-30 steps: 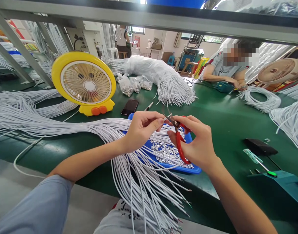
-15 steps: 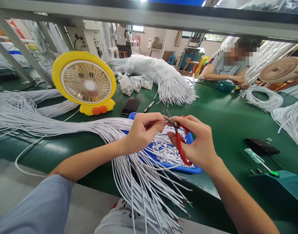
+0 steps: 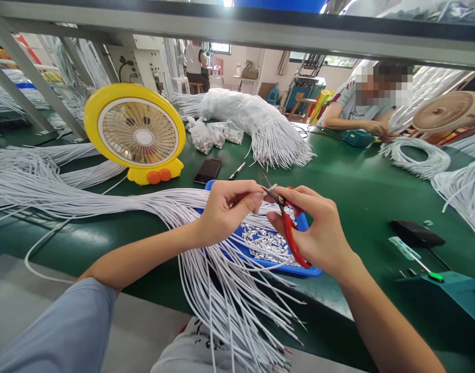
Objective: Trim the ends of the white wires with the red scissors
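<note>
Red-handled scissors [image 3: 292, 239] rest in my right hand [image 3: 319, 228], whose thumb and fingers are closed around the grips. Their dark blades point up and left, close to the fingertips of my left hand [image 3: 229, 210]. Thumb and forefinger of that left hand are pinched together; what lies between them is mostly hidden. A small whitish piece shows beside the blades, too small to name. Below both hands is a blue tray [image 3: 315, 271] of small shiny metal parts [image 3: 263, 241]. A thick bundle of white cables [image 3: 198, 264] runs under my left forearm, partly across the tray.
A yellow fan [image 3: 134, 129] stands at the left behind the cables. A phone [image 3: 207, 170], a pen [image 3: 237, 170] and bagged metal parts [image 3: 202, 137] lie beyond the tray. A teal device [image 3: 447, 300] sits at right. Another person [image 3: 362, 106] works across the table.
The scissors have turned slightly in my right hand, their lower red grip swinging a little right and down. My left hand stays almost in place.
</note>
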Demonstrator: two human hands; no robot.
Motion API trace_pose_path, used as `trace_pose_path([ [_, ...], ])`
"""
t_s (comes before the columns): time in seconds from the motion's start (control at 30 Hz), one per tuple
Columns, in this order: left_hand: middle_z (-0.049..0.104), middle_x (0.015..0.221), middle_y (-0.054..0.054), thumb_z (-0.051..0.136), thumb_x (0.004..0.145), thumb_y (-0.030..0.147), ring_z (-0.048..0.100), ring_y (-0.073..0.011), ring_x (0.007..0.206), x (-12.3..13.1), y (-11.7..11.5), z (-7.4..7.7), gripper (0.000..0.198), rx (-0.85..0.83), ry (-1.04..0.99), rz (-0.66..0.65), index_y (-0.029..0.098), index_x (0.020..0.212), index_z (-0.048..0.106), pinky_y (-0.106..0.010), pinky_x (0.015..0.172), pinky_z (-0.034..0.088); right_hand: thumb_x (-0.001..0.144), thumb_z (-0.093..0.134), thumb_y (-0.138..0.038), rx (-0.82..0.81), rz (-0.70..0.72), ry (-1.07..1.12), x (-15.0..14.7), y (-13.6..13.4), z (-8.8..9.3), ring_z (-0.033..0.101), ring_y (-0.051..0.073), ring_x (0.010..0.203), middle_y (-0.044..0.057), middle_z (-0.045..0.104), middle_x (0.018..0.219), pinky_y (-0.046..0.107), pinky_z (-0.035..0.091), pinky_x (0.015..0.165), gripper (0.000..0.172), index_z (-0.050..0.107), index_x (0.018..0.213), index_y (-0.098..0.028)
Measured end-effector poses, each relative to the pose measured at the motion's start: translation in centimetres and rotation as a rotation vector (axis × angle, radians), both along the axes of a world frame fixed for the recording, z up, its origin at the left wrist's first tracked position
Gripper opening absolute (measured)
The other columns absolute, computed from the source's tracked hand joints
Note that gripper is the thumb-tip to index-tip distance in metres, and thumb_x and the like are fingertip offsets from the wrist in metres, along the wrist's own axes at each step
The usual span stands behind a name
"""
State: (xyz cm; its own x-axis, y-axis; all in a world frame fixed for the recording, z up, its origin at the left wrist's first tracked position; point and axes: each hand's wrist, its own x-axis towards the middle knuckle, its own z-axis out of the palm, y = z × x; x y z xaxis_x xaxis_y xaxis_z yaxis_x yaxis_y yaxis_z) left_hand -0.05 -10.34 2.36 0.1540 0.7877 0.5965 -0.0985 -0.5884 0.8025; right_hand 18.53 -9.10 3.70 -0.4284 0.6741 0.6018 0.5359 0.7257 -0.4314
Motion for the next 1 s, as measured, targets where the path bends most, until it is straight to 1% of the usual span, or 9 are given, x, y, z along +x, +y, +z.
trace_pose_path([
  [0.1,0.058,0.063,0.0,0.058,0.089,0.027,0.051,-0.0071,0.059,0.1,0.5,-0.3,0.019,-0.053,-0.136,0.053,0.014,0.082,0.069,-0.018,0.054,0.041,0.077,0.068,-0.029,-0.211,-0.034,0.014,0.4,0.2,0.6,0.061,0.015,0.064,0.002,0.07,0.076,0.027,0.046,0.054,0.022,0.07,0.097,-0.02],
  [0.17,0.06,0.063,-0.001,0.059,0.088,0.028,0.052,-0.0069,0.058,0.3,0.5,-0.4,0.018,-0.076,-0.133,0.048,0.014,0.084,0.07,-0.018,0.054,0.044,0.078,0.067,-0.025,-0.314,0.009,0.149,0.5,0.0,0.9,0.063,0.014,0.062,0.001,0.071,0.073,0.025,0.048,0.054,0.016,0.068,0.093,-0.019],
  [0.27,0.061,0.062,-0.002,0.061,0.086,0.025,0.055,-0.008,0.058,0.8,0.1,-0.4,0.017,-0.055,-0.062,-0.008,0.012,0.078,0.069,-0.019,0.057,0.048,0.075,0.071,-0.021,-0.26,0.052,0.434,0.3,-0.6,1.0,0.065,0.012,0.063,-0.001,0.072,0.076,0.024,0.051,0.056,0.02,0.065,0.093,-0.022],
  [0.37,0.062,0.062,-0.002,0.061,0.086,0.02,0.056,-0.008,0.059,1.2,-0.3,-0.5,0.016,-0.036,-0.005,-0.059,0.011,0.074,0.067,-0.019,0.058,0.049,0.071,0.074,-0.015,-0.217,0.084,0.568,-0.2,-1.0,0.4,0.066,0.012,0.064,-0.002,0.072,0.076,0.024,0.052,0.055,0.026,0.065,0.094,-0.024],
  [0.53,0.064,0.064,-0.002,0.062,0.085,0.024,0.056,-0.0086,0.058,1.4,-0.2,-0.8,0.018,-0.03,0.053,-0.099,0.012,0.073,0.067,-0.019,0.055,0.048,0.072,0.073,-0.009,-0.173,0.145,0.581,-0.6,-1.1,-0.1,0.068,0.012,0.067,-0.003,0.072,0.076,0.025,0.057,0.063,0.03,0.066,0.096,-0.025],
  [0.67,0.064,0.065,-0.004,0.062,0.086,0.027,0.055,-0.0093,0.058,1.4,-0.1,-1.0,0.02,-0.004,0.099,-0.029,0.012,0.074,0.067,-0.02,0.054,0.046,0.071,0.074,-0.012,-0.178,0.113,0.544,-0.6,-1.3,0.0,0.067,0.012,0.065,-0.002,0.071,0.076,0.026,0.057,0.061,0.029,0.066,0.096,-0.024],
  [0.83,0.065,0.067,-0.003,0.062,0.087,0.023,0.052,-0.0082,0.059,1.5,0.2,-1.5,0.016,0.122,0.124,0.037,0.012,0.08,0.069,-0.02,0.053,0.042,0.067,0.076,-0.011,-0.162,0.026,0.535,-0.8,-1.3,-0.1,0.063,0.011,0.059,-0.003,0.069,0.071,0.024,0.054,0.055,0.029,0.067,0.093,-0.023],
  [0.93,0.066,0.069,-0.002,0.069,0.081,0.021,0.051,-0.0062,0.057,1.6,0.4,-1.7,0.009,0.175,0.076,0.072,0.013,0.083,0.072,-0.018,0.051,0.042,0.069,0.075,-0.01,-0.143,0.026,0.552,-0.9,-1.3,-0.3,0.065,0.011,0.062,-0.004,0.069,0.072,0.024,0.055,0.058,0.03,0.067,0.094,-0.024],
  [1.0,0.067,0.069,-0.002,0.073,0.077,0.021,0.051,-0.006,0.056,1.7,0.4,-1.7,0.009,0.141,0.036,0.065,0.013,0.081,0.072,-0.017,0.05,0.042,0.07,0.074,-0.011,-0.131,0.042,0.561,-0.9,-1.3,-0.4,0.066,0.011,0.064,-0.003,0.069,0.073,0.024,0.056,0.061,0.029,0.067,0.095,-0.024],
])
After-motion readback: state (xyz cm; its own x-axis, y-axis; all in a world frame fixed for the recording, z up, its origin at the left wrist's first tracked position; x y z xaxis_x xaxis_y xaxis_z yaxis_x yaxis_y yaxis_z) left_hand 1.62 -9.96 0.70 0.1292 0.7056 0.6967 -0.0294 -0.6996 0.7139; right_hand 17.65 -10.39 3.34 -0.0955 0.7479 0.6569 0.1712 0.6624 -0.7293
